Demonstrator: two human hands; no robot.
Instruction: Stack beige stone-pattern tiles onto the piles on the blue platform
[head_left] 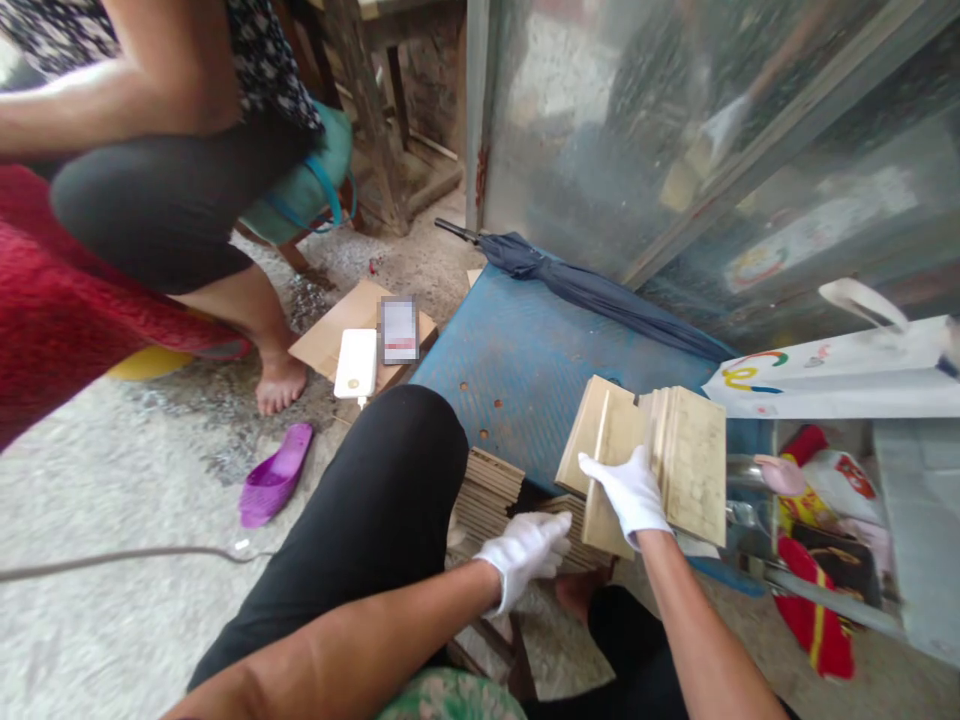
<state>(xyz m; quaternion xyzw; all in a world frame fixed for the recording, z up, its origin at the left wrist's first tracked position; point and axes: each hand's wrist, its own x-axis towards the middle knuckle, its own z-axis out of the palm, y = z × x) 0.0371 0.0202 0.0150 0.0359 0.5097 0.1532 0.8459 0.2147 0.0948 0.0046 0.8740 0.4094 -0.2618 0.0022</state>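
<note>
From the head camera, the person sits low with a black-clad knee raised in the near middle. Both hands wear white gloves. The right hand point(632, 492) is clamped on the near edge of a stack of pale wooden slats point(651, 462), fingers curled over the top piece; the stack rests on the near right corner of a blue tabletop point(517, 360) and leans a little to the right. The left hand point(525, 555) sits lower and nearer, fingers loosely together, touching a darker bundle of thin slats point(491, 490) that lies below the tabletop's near edge, just beside the knee. The two hands are near each other but apart.

Along the far edge of the tabletop lies a folded dark umbrella point(600, 295), and to the right a white paper bag point(840, 375). On the floor to the left sits a flat cardboard box point(337, 335) with a white power bank point(356, 363) on it, and nearer, a purple slipper point(276, 475). Another person crouches at the far left, one bare foot point(279, 382) on the concrete floor.
</note>
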